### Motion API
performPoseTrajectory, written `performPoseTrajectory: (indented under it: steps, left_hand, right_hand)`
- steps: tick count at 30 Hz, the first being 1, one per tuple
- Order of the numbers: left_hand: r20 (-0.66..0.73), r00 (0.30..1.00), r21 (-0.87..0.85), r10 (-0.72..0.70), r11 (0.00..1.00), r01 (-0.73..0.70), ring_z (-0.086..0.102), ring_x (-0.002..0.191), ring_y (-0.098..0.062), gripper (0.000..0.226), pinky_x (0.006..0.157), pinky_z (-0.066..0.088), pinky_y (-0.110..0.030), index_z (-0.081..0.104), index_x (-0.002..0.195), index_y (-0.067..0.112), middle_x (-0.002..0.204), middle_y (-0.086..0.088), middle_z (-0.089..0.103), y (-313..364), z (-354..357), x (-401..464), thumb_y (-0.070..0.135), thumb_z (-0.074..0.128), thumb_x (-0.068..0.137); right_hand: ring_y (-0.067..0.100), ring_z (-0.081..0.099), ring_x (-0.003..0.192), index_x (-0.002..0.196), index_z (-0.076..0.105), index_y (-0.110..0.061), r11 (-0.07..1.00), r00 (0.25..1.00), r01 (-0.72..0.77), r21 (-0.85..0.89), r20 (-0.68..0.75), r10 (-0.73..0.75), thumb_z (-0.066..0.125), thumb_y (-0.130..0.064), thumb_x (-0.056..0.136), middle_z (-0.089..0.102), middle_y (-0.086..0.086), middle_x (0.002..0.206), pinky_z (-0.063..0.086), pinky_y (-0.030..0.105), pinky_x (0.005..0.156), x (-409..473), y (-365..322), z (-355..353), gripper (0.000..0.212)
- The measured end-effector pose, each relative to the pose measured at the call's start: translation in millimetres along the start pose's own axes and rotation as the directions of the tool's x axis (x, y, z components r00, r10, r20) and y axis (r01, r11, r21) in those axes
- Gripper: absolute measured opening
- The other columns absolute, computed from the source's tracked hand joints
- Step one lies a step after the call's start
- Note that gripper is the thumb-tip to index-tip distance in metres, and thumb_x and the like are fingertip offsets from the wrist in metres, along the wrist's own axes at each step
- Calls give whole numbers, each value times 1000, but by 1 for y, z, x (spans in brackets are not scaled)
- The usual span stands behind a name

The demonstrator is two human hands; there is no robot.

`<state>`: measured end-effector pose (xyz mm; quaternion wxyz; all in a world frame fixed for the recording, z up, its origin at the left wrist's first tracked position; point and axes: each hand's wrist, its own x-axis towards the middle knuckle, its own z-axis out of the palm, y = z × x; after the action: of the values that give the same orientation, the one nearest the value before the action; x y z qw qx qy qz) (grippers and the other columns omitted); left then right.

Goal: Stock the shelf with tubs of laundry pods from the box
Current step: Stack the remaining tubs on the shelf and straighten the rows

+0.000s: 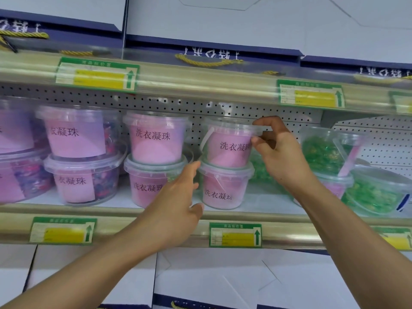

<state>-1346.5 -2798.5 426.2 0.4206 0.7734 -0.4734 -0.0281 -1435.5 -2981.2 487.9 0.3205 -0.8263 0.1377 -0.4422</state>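
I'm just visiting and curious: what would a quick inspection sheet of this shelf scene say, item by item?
Surface: middle shelf, white deck with a perforated back panel.
Job's things: pink tubs stacked in twos; top right pink tub sits on the lower pink tub.
Clutter: purple tubs at left, green tubs at right.
Hands: right hand pinches the top tub's lid rim; left hand open, reaching between the pink stacks.
Cables: nothing seen.
Surroundings: green price tags on shelf edges; white boxes above and below.
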Motion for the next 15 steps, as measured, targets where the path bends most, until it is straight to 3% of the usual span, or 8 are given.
performPoseTrajectory:
  steps: [5,8,10,12,15]
  left_hand:
    - [35,999,-87,-2,996,5,33,134,-3,90,108,36,-38,3,145,41,152,10,24,-1,9,7,9,60,84]
    - [69,997,-184,-33,982,45,48,104,3,95,102,41,-35,0,143,46,139,15,31,-1,10,14,6,61,82]
    - [89,995,-237,-46,969,66,46,86,11,95,97,42,-32,2,143,48,136,17,31,-2,11,16,3,60,82]
    - [90,995,-262,-46,963,69,44,85,13,94,95,40,-29,4,143,46,142,15,30,-4,12,17,2,60,81]
    - [62,997,-255,-39,965,54,45,97,8,94,95,39,-27,5,145,42,145,17,29,-4,13,17,3,60,81]
  right_hand:
    - [10,57,99,136,28,-42,997,998,-50,65,27,48,57,-23,91,54,0,115,47,32,82,-21,11,4,57]
    - [10,55,107,143,17,-42,970,978,-182,160,128,163,59,-21,90,52,4,122,42,30,88,-27,18,5,71]
    - [17,51,119,147,10,-34,912,937,-317,262,238,257,61,-18,89,50,9,132,40,33,98,-28,22,4,79]
    - [15,53,118,147,17,-23,892,899,-364,268,351,261,61,-14,89,52,7,133,40,28,97,-33,25,6,73]
    - [4,56,113,140,35,-18,902,900,-340,265,370,231,60,-15,89,57,-2,129,44,17,90,-39,28,10,56]
